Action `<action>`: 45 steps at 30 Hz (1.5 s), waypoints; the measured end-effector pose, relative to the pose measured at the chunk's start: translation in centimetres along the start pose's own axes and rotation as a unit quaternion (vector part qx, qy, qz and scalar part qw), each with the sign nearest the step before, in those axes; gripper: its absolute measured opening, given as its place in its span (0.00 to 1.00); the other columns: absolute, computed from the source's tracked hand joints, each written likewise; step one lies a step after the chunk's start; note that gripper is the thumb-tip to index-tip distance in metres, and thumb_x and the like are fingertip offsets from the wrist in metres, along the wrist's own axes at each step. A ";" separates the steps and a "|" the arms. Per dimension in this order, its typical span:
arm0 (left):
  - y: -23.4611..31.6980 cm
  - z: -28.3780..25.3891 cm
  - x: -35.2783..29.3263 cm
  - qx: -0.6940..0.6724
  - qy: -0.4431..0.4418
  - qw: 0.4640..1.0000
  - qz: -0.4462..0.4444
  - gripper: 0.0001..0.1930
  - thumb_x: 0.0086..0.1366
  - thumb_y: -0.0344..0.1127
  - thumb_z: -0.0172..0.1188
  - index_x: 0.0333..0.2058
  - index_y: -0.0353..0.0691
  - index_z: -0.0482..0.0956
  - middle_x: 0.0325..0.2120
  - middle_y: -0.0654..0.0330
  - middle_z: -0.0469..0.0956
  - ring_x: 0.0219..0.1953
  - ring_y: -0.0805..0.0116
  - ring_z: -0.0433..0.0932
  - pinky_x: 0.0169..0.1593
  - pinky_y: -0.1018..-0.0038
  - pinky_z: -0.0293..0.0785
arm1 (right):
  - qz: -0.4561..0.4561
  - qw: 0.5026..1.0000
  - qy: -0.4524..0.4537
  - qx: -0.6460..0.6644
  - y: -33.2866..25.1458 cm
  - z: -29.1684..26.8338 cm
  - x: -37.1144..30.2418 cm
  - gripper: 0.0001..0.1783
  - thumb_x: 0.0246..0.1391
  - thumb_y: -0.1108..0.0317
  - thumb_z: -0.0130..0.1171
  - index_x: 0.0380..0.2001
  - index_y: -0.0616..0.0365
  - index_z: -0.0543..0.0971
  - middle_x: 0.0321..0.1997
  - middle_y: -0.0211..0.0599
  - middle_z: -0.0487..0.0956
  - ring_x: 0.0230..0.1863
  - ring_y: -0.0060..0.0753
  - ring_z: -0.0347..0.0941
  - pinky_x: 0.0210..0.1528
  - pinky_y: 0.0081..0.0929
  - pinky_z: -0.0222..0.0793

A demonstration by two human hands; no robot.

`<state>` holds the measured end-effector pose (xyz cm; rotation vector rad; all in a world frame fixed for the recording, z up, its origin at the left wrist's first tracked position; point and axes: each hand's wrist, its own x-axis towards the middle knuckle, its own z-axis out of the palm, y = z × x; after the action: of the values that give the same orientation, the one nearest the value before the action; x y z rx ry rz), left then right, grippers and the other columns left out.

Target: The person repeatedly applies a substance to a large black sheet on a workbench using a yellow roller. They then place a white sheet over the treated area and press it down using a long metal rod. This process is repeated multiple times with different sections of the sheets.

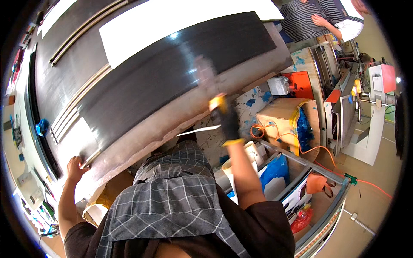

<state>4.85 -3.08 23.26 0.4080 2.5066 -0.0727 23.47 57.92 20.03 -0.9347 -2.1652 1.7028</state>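
a large black sheet [150, 81], smooth and faintly glossy, runs diagonally across the desk [146, 133] from the left of centre toward the upper right. over it, near the centre of the frame, the right hand [227, 118], in a dark glove with yellow trim, has its fingers closed around a flat tool [206, 75]; motion blur hides the tool's outline, and i cannot tell whether it touches the sheet. at lower left the bare left hand [75, 170] has its fingers against the near end of a slim metal rod [92, 157]; i cannot tell whether they grip it or only rest there.

one broad white sheet [189, 26] lies along the top of the frame, and a smaller white piece [79, 135] sits at left. two long brassy bars [86, 30] lie side by side at upper left; below them is a bunch of similar ones, too close together to count surely.

the desk is dark, with a grey-brown near border. right of centre stands one cardboard box [269, 114] with crumpled blue plastic inside; a metal-framed cart [342, 187] fills the lower right, beside tan floor. one co-worker in stripes [303, 19] stands at upper right.
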 end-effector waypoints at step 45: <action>0.0 5.2 -0.9 -0.097 0.274 0.950 0.118 0.20 0.39 0.33 0.73 0.25 0.39 0.68 0.27 0.52 0.68 0.34 0.48 0.69 0.38 0.57 0.67 | -0.379 0.856 -0.313 -0.161 -8.7 36.4 -16.4 0.53 0.44 0.43 0.63 0.64 0.66 0.55 0.69 0.63 0.52 0.72 0.63 0.41 0.72 0.54 0.31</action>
<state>8.41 -4.03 19.51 0.7211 2.9415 0.4364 13.38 18.37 20.59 0.5222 -2.7113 1.3344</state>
